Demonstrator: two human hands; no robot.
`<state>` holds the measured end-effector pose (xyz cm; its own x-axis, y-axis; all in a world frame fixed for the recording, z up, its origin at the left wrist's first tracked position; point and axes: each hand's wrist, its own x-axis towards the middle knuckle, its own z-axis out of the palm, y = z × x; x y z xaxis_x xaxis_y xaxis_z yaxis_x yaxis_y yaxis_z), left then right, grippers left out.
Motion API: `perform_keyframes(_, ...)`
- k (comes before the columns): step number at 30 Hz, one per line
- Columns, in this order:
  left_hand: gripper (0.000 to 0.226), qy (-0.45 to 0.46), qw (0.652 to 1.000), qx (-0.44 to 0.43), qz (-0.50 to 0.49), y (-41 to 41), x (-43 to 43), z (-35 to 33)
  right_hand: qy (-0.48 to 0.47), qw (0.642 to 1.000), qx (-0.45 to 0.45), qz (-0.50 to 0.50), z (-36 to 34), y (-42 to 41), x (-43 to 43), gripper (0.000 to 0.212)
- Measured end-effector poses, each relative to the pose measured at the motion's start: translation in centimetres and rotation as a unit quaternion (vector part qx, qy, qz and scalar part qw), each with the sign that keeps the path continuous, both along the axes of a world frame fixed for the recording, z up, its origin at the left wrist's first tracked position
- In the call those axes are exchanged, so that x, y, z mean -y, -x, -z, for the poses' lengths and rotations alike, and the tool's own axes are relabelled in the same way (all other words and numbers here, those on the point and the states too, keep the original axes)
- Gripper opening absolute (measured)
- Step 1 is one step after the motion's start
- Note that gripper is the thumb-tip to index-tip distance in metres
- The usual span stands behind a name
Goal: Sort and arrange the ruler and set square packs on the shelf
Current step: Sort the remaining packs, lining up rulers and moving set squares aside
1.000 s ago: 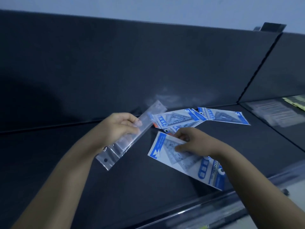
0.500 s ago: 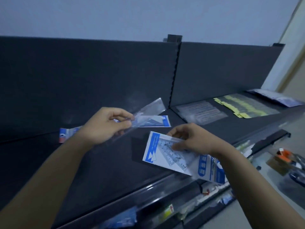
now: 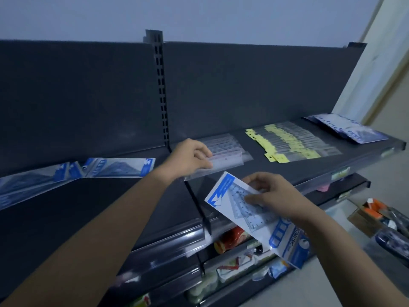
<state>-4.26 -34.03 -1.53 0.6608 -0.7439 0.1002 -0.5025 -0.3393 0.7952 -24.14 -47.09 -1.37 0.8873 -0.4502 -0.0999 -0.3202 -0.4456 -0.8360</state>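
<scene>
Left arm: I see it stretched out long from the lower left, reaching to the near left end of the right-hand bay of the shelf [image 3: 276, 171].
Left hand [image 3: 190, 156]: knuckles up, fingers curled down over the left end of a clear ruler pack [image 3: 224, 162] and gripping it; I cannot see the thumb.
Clear ruler pack: lies nearly flat and crosswise over the front of a pile of clear ruler packs [image 3: 221, 144]. I cannot tell whether it touches the pile.
Right arm: comes in from the lower right, bent, with the wrist in front of the shelf's front edge.
Right hand [image 3: 273, 193]: fingers curled, with the thumb and fingertips pinching a blue-and-white set square pack [image 3: 234, 209] around its middle.
Set square pack: held in the air before the shelf edge, tilted, its blue corner up to the left and its printed end down under the wrist.
Left bay: more blue set square packs [image 3: 120, 167] lie along the back.
Right bay: yellow-tagged packs [image 3: 287, 144] in a row beside the clear pile, and blue-and-white packs [image 3: 352, 130] at the far end.
</scene>
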Motion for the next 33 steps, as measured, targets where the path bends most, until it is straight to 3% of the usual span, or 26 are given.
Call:
perform_keyframes(4, 0.019, -0.066, 0.996, 0.057, 0.014, -1.3, 4.8, 1.6, -0.034, 0.999, 0.015, 0.036, 0.8, 0.0, 3.7, 0.018)
perform_keyframes(6, 0.017, -0.172, 0.968, 0.177, 0.034, -2.1, 6.6, 2.1, -0.036, 0.997, 0.029, 0.066, 1.2, -0.1, 5.6, 0.017)
perform_keyframes(8, 0.026, -0.254, 0.911, 0.325, 0.025, -2.6, 7.8, 1.8, -0.054, 0.993, 0.044, 0.100, 1.2, -0.4, 7.2, 0.015)
perform_keyframes(10, 0.032, -0.202, 0.896, 0.396, 0.012, -2.7, 9.5, 1.1, -0.105, 0.983, 0.068, 0.131, 0.8, -0.6, 9.0, 0.014)
perform_keyframes(12, 0.031, -0.056, 0.955, 0.289, 0.026, -1.7, 11.9, 0.2, -0.178, 0.963, 0.112, 0.166, 0.3, -0.9, 10.9, 0.015)
perform_keyframes(14, 0.036, 0.005, 0.994, 0.067, 0.090, -0.4, 14.8, -0.7, -0.242, 0.931, 0.171, 0.212, -0.3, -1.1, 12.9, 0.016)
perform_keyframes(15, 0.040, -0.009, 0.989, -0.032, 0.144, 0.5, 16.2, -1.0, -0.266, 0.913, 0.203, 0.234, -0.5, -1.1, 14.0, 0.017)
perform_keyframes(17, 0.049, -0.056, 0.962, -0.122, 0.237, 1.7, 19.1, -1.3, -0.296, 0.880, 0.257, 0.267, -0.9, -0.7, 16.1, 0.019)
perform_keyframes(20, 0.020, -0.060, 0.943, -0.140, 0.295, 3.3, 23.3, -1.7, -0.306, 0.858, 0.284, 0.298, -1.6, 1.3, 19.8, 0.022)
perform_keyframes(23, 0.017, -0.084, 0.932, -0.108, 0.335, 5.6, 27.7, -2.9, -0.283, 0.848, 0.337, 0.296, -2.6, 6.2, 25.3, 0.028)
perform_keyframes(28, 0.014, -0.102, 0.933, -0.042, 0.343, 11.1, 36.3, -3.8, -0.134, 0.925, 0.295, 0.198, -2.3, 14.5, 33.8, 0.028)
perform_keyframes(31, 0.014, -0.086, 0.944, -0.021, 0.317, 15.0, 41.5, -3.4, -0.088, 0.950, 0.241, 0.178, -1.2, 18.4, 38.8, 0.032)
perform_keyframes(33, 0.015, -0.080, 0.949, -0.020, 0.304, 17.5, 44.6, -3.0, -0.049, 0.959, 0.219, 0.174, -0.5, 20.7, 42.4, 0.022)
